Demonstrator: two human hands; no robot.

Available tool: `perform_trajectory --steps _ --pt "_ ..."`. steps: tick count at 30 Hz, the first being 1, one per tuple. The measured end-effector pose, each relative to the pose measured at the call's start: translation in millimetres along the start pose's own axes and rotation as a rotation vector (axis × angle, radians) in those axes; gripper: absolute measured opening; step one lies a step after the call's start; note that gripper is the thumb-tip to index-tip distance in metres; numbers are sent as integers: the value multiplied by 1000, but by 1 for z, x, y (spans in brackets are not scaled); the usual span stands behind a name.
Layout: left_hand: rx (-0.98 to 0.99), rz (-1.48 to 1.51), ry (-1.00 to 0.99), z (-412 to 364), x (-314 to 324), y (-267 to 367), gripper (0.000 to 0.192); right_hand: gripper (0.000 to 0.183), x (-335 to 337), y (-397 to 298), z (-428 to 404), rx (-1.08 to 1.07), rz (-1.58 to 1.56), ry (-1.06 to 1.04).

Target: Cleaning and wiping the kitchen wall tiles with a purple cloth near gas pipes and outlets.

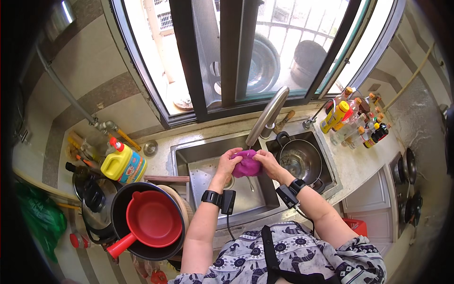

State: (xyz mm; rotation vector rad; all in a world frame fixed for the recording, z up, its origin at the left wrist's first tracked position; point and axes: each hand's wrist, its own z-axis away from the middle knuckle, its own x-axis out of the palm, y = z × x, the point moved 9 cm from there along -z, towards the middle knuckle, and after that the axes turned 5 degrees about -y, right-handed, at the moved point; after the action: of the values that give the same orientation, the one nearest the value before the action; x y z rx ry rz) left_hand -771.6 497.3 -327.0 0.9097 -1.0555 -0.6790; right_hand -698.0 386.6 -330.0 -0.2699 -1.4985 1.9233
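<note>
A bunched purple cloth is held up between my two hands over the larger basin of a stainless steel sink. My left hand pinches its left edge, and my right hand grips its right edge. Just above the cloth is the mouth of a curved metal faucet; whether water runs cannot be told. Under the cloth, a spoon-like metal utensil lies on the basin floor near the drain, which my left hand partly hides. To the right, a metal pot with dark handles sits in the smaller basin.
Left of the sink, a red plastic ladle rests in a large dark pot, near a yellow detergent jug. Several bottles crowd the right rear counter. A window rises behind the sink; pans hang or stand at far right.
</note>
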Motion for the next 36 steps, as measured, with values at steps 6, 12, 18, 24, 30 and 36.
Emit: perform_trajectory --steps 6,12,18,24,30,36 --pt "-7 28 0 3 1 3 32 17 13 -3 5 46 -75 13" --pt "-75 55 36 7 6 5 32 18 15 -8 6 -52 -96 23" --pt "-34 39 20 9 -4 -1 35 19 19 -9 10 -55 -39 66" --pt "-66 -86 91 11 -5 1 34 18 15 -7 9 -73 -7 76" --pt "-166 29 60 13 3 0 34 18 10 -11 13 -99 9 101" --pt "-107 17 16 9 1 -4 32 17 8 -9 15 -92 9 130"
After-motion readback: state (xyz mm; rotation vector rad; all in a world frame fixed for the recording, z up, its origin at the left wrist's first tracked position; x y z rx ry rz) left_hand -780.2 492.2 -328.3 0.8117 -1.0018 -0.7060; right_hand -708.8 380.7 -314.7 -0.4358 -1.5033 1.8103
